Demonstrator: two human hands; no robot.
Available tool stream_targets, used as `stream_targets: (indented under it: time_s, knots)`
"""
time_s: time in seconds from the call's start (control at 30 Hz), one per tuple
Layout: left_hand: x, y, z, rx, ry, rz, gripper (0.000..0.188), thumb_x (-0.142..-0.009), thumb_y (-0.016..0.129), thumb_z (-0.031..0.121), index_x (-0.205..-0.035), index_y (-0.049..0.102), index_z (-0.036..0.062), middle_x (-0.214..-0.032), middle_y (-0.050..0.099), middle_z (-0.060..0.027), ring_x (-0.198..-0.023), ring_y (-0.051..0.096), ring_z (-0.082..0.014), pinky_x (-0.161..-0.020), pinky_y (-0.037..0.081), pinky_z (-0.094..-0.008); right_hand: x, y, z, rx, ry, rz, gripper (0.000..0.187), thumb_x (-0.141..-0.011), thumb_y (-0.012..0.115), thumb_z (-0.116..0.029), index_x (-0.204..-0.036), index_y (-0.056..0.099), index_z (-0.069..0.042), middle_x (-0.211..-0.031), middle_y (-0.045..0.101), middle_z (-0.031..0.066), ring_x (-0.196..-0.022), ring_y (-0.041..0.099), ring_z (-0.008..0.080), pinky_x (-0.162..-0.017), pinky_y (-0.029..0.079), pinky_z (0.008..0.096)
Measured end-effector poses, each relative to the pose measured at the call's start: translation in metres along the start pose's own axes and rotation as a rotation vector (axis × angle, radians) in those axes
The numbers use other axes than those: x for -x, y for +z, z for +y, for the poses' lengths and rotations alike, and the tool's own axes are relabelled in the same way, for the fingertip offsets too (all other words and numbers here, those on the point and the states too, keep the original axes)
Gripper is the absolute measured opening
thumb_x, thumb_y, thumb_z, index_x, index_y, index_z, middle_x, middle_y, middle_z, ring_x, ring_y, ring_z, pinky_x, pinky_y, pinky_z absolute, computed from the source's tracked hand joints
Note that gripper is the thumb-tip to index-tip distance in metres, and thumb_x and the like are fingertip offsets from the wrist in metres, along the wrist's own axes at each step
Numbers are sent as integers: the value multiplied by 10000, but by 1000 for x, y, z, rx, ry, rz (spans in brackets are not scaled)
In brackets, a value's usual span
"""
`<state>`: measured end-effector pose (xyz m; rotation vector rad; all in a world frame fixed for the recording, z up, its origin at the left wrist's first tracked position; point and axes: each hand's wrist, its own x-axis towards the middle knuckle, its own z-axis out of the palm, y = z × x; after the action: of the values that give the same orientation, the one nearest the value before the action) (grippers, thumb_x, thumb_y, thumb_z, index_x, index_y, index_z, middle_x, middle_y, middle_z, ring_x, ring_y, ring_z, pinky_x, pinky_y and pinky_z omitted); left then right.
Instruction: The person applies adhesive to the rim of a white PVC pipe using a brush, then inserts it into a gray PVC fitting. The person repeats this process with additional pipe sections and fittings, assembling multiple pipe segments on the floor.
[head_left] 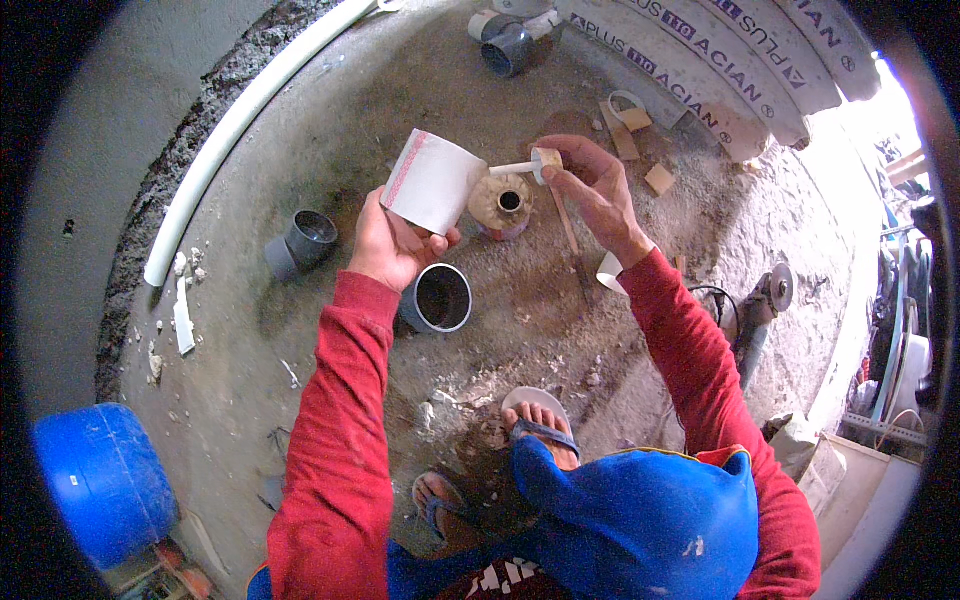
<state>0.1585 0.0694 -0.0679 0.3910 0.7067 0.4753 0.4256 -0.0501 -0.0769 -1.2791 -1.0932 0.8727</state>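
My left hand (pixel 385 245) is closed around a short white pipe piece (pixel 433 182) with a red printed band, held up off the floor. In my right hand (pixel 605 195), thumb and fingers pinch the cap of a glue applicator (pixel 546 164). Its white stem points left, with the tip at the pipe piece's right edge; whether it touches is unclear. Below the stem stands an open-necked glue can (pixel 487 212), stained beige. Beneath my left hand, a grey pipe socket (pixel 408 312) sits with its round mouth facing up.
Left of my hands lies a grey elbow fitting (pixel 285 258). A long white pipe (pixel 212 158) follows the wall. White pipes (pixel 680 60) are stacked far right, near another grey fitting (pixel 507 52). An angle grinder (pixel 765 310) lies right; a blue drum (pixel 105 485) stands near left.
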Motion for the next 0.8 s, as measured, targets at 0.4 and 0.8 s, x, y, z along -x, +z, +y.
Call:
stream_targets:
  time_s: [0.4, 0.8]
  knots:
    - [18, -4, 3, -107, -3, -129, 588, -1020, 341, 551, -1346, 572, 120, -1102, 672, -150, -724, 640, -357, -497, 465, -331, -10, -4, 10, 71, -33, -35, 355, -933, 689, -125, -1270, 664, -19, -1168, 692, 38, -1071, 631, 120, -956, 503, 290]
    - [18, 2, 16, -643, 120, 257, 653, -1019, 368, 649, -1199, 625, 76, -881, 721, -115, -606, 665, -258, -444, 483, -363, -7, -7, -61, 126, -230, -120, 368, -902, 688, -89, -1262, 672, -16, -1167, 706, 60, -1061, 644, 132, -973, 509, 303]
